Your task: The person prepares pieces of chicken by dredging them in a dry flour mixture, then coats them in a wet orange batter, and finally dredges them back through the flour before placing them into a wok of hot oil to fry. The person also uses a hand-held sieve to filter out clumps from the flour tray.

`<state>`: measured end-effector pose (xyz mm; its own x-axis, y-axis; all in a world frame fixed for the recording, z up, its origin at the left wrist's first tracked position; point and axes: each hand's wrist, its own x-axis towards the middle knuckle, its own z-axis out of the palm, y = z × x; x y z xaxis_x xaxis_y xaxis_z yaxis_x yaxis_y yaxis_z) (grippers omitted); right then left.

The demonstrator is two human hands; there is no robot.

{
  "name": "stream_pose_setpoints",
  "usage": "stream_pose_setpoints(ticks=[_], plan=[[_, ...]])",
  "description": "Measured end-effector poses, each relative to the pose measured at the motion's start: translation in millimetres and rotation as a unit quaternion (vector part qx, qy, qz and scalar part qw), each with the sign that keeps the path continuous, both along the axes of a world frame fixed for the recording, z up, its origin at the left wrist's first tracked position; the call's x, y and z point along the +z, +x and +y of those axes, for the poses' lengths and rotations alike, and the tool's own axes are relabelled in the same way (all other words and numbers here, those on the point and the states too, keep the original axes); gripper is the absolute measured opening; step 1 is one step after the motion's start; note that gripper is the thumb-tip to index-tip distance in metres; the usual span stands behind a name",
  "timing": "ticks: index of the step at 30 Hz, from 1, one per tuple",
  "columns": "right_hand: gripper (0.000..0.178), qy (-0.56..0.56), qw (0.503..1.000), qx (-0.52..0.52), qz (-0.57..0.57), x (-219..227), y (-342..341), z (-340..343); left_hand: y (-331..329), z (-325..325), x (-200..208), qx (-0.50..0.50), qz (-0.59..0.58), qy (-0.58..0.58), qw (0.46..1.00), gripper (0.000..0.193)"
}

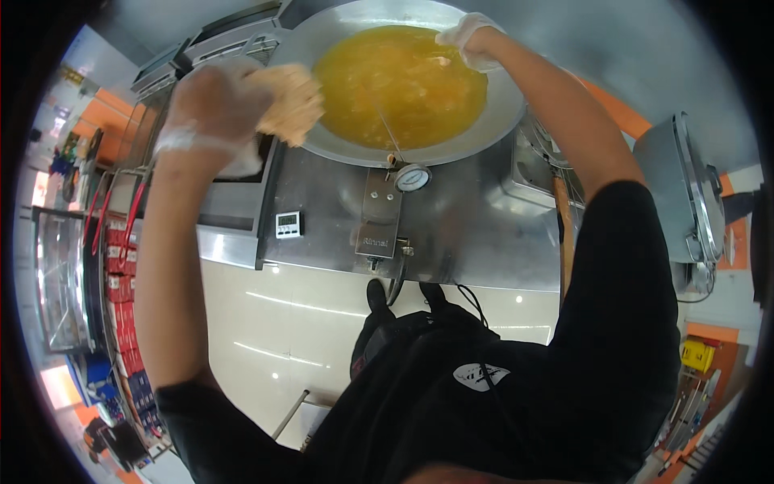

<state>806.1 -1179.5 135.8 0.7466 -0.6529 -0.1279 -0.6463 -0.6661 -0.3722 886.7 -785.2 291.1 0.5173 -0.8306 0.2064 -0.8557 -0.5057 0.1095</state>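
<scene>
My left hand (214, 109), in a clear plastic glove, is closed on a coated, light-brown piece of raw breaded meat (290, 102). It holds the piece at the left rim of a wide metal wok (504, 109), and motion blurs it slightly. Yellow, bubbling oil (403, 89) lies in the wok, with pale pieces dimly visible in it. Over the oil's far right edge is my right hand (477, 40), also gloved, its fingers drawn together; what they hold, if anything, is hidden. A small pale piece (439, 61) shows in the oil just below those fingers.
A dial thermometer (413, 177) is clipped at the wok's near rim, its probe in the oil. A white timer (288, 225) stands on the steel counter (476, 242). Wire baskets with red handles (137, 214) are at the left. A lidded metal container (677, 189) stands right.
</scene>
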Motion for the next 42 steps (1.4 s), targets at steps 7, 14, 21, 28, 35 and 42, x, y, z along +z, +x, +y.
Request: stream_pose_setpoints(ticks=[7, 14, 21, 28, 35, 42], plan=[[0.03, -0.386, 0.877, 0.256, 0.128, 173, -211, 63, -29, -191, -44, -0.319, -0.09, 0.12, 0.936, 0.03], [0.045, 0.063, 0.971, -0.151, -0.174, 192, -320, 128, -53, -247, -110, -0.224, -0.009, 0.282, 0.933, 0.038], [0.045, 0.191, 0.95, -0.143, -0.202, 181, -341, 139, -38, -202, -42, -0.194, -0.206, 0.287, 0.915, 0.045], [0.042, 0.249, 0.953, 0.035, -0.168, 175, -271, 153, -88, -16, 36, 0.084, -0.148, 0.263, 0.95, 0.029], [0.029, 0.45, 0.825, 0.322, -0.112, 181, -193, 242, -179, 307, -13, 0.281, 0.02, -0.073, 0.957, 0.032], [0.024, 0.447, 0.67, 0.589, 0.075, 149, -187, 570, -489, 527, -70, 0.635, 0.118, -0.213, 0.733, 0.034]])
